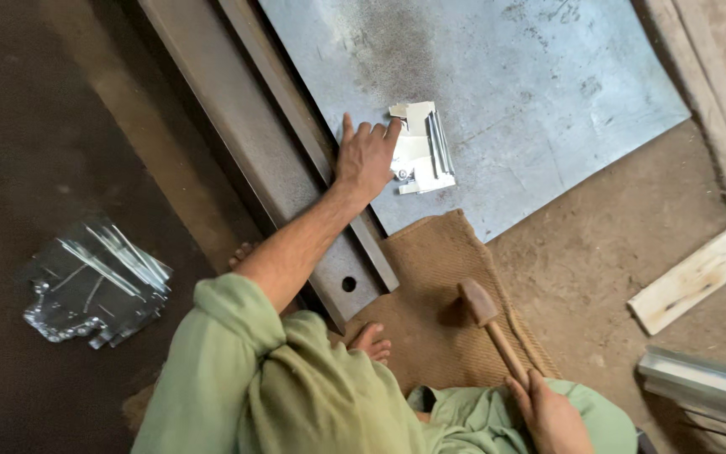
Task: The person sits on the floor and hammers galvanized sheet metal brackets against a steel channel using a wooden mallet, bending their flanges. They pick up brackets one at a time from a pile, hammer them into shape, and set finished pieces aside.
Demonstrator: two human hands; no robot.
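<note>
My left hand reaches forward and rests on a small stack of cut, folded sheet-metal pieces lying on a large grey metal sheet. Its fingers press the stack's left edge. My right hand, low at the frame's bottom, grips the wooden handle of a mallet whose head points up over a brown burlap mat. My bare toes show beside the mat.
A heavy steel beam with a hole runs diagonally along the sheet's left edge. A pile of shiny metal offcuts lies on the dark floor at left. A wooden plank and metal channel pieces lie at right.
</note>
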